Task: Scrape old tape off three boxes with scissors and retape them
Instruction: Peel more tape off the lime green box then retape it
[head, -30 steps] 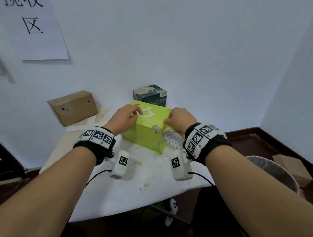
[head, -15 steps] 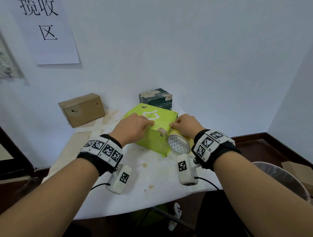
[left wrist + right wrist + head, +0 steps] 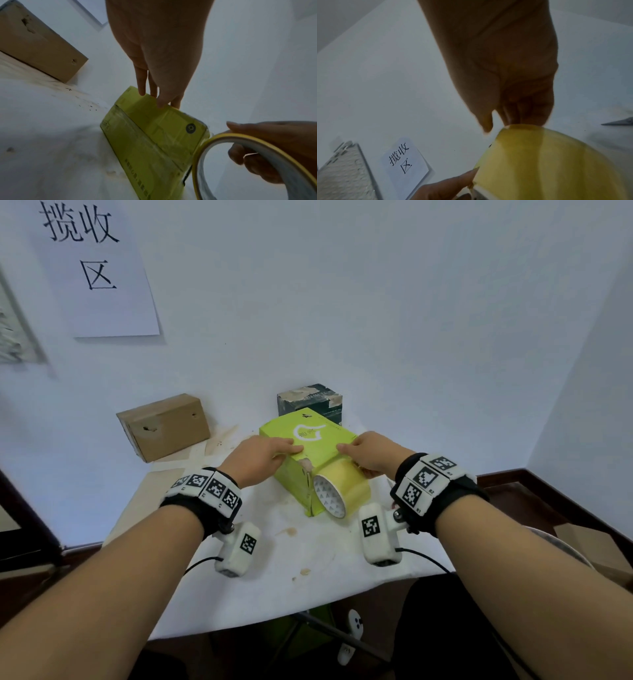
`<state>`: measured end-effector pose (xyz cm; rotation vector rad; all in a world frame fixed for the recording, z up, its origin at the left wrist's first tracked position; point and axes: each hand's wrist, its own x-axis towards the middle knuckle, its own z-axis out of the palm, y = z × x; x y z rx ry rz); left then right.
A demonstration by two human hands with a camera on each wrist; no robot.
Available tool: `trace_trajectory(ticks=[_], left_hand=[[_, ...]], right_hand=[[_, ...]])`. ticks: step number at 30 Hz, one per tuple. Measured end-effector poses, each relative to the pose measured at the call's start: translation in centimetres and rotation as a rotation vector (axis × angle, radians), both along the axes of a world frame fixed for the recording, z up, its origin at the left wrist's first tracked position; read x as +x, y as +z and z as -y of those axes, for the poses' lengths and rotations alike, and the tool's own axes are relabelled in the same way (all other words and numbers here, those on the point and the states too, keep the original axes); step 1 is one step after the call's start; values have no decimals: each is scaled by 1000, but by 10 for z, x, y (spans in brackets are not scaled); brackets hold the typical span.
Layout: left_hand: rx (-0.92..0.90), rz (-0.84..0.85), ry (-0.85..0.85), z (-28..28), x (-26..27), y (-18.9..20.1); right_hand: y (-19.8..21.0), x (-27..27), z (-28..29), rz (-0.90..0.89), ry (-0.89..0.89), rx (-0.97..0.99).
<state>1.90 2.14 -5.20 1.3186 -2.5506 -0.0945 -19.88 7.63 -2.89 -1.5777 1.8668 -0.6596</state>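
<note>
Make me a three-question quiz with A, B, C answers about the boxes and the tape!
1. Where is the brown box?
A. by the wall, left of the green box
B. on the green box
C. on the floor

2. How many boxes are on the table?
A. one
B. three
C. five

3. What is the right hand doing?
A. hanging idle
B. holding scissors
C. holding the tape roll

Answers: 1 A, it stands against the wall; 2 B, brown, green, and dark box; 3 C, fingers curl round the roll.

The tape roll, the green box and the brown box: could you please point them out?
tape roll [image 3: 356,482]: head view, yellow outer band.
green box [image 3: 318,445]: head view, top face.
brown box [image 3: 164,428]: head view, front face.
</note>
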Motion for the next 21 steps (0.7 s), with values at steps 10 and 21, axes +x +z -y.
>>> trace_trajectory(ticks=[10, 21], left_hand=[[1, 109, -6, -6, -2, -7], [246, -92, 37, -1, 5, 6]], right_hand=[[-4, 8, 20, -258, 14, -18], [-14, 12, 5, -162, 13, -175]])
